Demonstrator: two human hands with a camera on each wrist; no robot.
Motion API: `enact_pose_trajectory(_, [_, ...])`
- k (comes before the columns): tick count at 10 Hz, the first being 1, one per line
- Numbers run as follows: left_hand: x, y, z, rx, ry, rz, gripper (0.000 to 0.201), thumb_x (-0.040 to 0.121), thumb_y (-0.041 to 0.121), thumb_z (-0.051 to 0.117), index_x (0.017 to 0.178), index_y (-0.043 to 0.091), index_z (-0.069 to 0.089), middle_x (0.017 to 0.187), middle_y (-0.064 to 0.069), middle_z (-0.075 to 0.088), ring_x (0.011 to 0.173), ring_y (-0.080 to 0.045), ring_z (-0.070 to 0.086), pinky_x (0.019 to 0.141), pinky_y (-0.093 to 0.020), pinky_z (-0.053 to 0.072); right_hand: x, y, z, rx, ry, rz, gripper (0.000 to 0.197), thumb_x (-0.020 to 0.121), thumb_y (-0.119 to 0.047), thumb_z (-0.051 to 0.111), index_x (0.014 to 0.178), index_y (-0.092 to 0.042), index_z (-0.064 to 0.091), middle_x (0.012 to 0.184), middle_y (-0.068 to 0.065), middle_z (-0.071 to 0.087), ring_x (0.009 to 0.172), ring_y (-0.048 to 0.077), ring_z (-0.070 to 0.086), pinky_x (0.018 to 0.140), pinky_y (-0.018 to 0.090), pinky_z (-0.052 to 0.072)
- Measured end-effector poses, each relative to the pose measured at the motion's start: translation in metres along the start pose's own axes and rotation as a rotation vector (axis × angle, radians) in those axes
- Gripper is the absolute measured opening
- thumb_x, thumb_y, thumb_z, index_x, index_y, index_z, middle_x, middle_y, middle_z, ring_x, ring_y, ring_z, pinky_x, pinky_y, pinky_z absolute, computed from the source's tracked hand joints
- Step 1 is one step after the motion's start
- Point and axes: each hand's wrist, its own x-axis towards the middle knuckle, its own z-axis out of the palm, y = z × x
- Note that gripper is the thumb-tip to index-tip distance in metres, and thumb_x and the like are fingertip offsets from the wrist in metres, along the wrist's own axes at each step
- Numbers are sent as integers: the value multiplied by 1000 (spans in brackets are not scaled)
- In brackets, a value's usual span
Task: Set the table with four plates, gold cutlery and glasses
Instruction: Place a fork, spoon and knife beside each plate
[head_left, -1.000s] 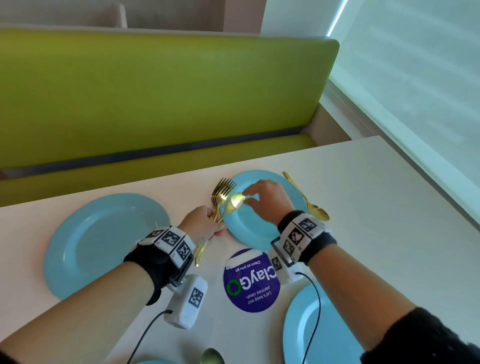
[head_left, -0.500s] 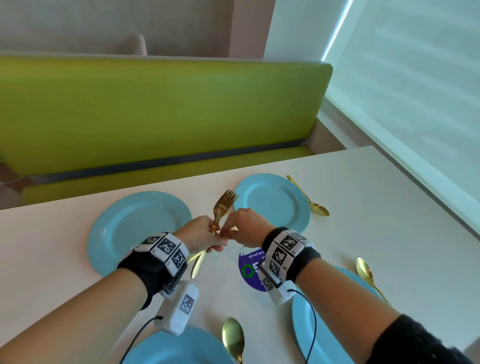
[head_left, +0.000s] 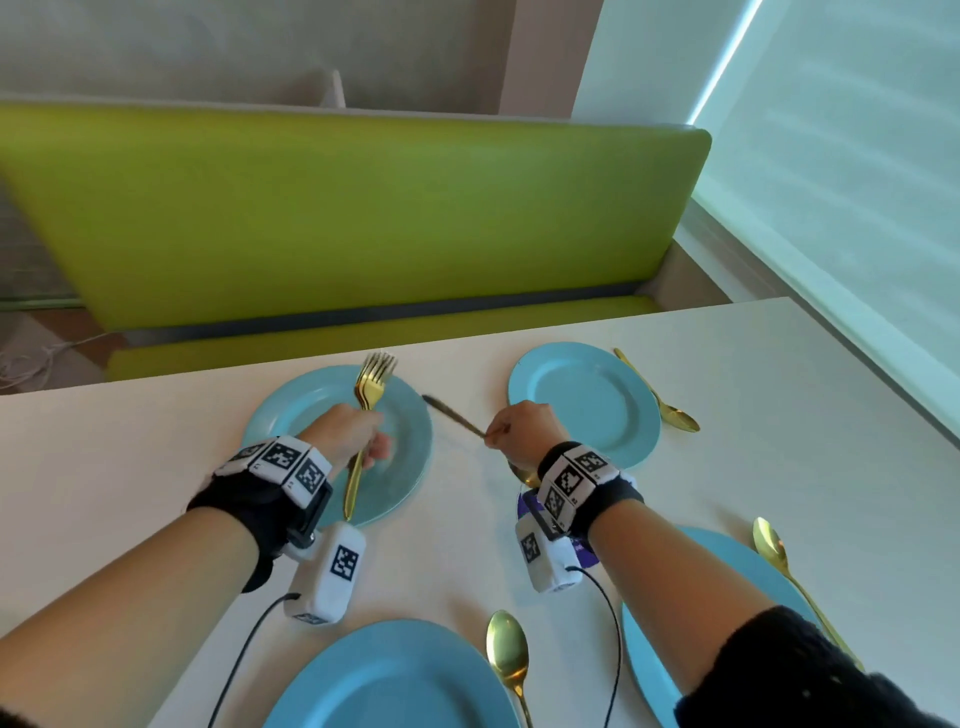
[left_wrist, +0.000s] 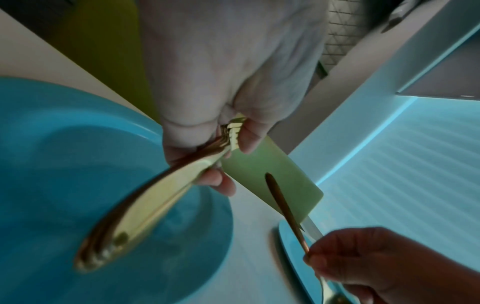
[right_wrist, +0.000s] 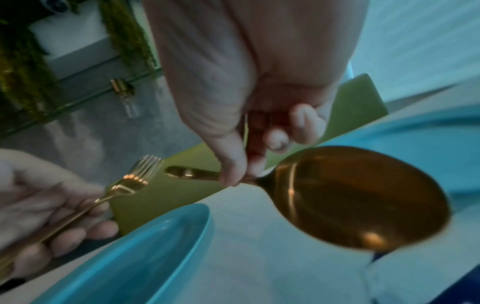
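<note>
Blue plates lie on the white table (head_left: 779, 395): far left plate (head_left: 291, 410), far right plate (head_left: 592, 400), near left plate (head_left: 384, 675), near right plate (head_left: 727, 571). My left hand (head_left: 358, 436) grips a bunch of gold forks (head_left: 371, 379) over the far left plate; their handles (left_wrist: 135, 211) point back at the wrist. My right hand (head_left: 519, 431) pinches a gold spoon (right_wrist: 358, 197) between the two far plates, its handle (head_left: 452, 413) pointing left and its bowl toward my wrist. Gold spoons lie beside the far right plate (head_left: 660, 395), near right plate (head_left: 779, 561) and near left plate (head_left: 506, 654).
A round purple sticker (head_left: 584, 551) on the table shows partly under my right wrist. A green bench (head_left: 363, 218) runs along the table's far edge. A window blind (head_left: 857, 182) fills the right side. No glasses are in view.
Both hands have come apart: the right one drew a spoon out of the bunch and moved right, while the left carried the forks left over the far left plate. My head view shifted left.
</note>
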Motion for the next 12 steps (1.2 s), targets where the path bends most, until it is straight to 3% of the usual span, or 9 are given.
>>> enact_pose_trajectory(1, [2,0,-7,-95,60,-40,21,94,-2,33,78,2,47,70,-13,58,61,-21,55,54,-27,40,17,-12,16,-10,-55,101,28,92,-24,53,109,-8,69,114,9,67,107,25,61,94,35,52])
enact_pose_trajectory(3, [11,-5,-12,-163,42,-49,23,94,-7,31,82,4,47,74,-12,57,61,-18,57,61,-28,43,39,-30,35,49,-113,218,29,96,-20,45,114,-7,62,115,8,63,112,25,59,78,25,47])
enact_pose_trajectory(4, [15,-6,-13,-176,29,-52,26,95,-8,32,78,7,45,75,-10,57,65,-18,55,61,-27,44,54,-31,44,149,-99,309,8,91,-21,52,86,-14,54,85,4,52,89,20,51,53,18,37])
enact_pose_trajectory(6, [21,-8,-15,-157,-7,-45,25,95,-8,32,80,8,45,77,-9,57,65,-17,56,62,-26,45,71,-42,58,21,-74,307,28,86,-18,54,60,-12,47,59,0,50,50,14,47,40,23,30])
enact_pose_trajectory(7, [22,-6,-15,-163,-13,-47,22,95,-8,33,85,7,46,78,-9,58,65,-17,56,62,-26,45,71,-47,58,-8,-57,285,21,83,-19,57,65,-8,53,64,0,54,54,16,52,41,23,32])
enact_pose_trajectory(8, [21,-4,-14,-159,-17,-43,24,95,-7,33,83,8,46,79,-9,58,67,-16,56,62,-26,46,72,-47,59,-78,-81,227,11,85,-14,58,92,-8,62,87,3,61,78,20,61,60,23,50])
enact_pose_trajectory(9, [20,-4,-14,-155,-25,-45,21,96,-7,33,87,7,46,80,-10,57,67,-16,56,62,-26,45,70,-49,58,-127,-42,224,10,85,-12,56,92,-7,60,76,2,58,66,16,58,56,24,48])
enact_pose_trajectory(11, [21,-7,-13,-154,-29,-44,17,95,-7,34,94,5,47,81,-10,57,69,-17,56,62,-27,46,70,-49,56,10,-5,262,23,83,-18,55,62,-12,48,64,1,53,49,12,46,40,22,29])
enact_pose_trajectory(12, [21,-8,-12,-140,-25,-33,14,95,-5,38,102,4,47,82,-9,58,70,-16,59,62,-25,47,67,-50,50,62,-23,210,19,86,-22,55,82,-8,66,88,8,67,67,20,58,58,26,48])
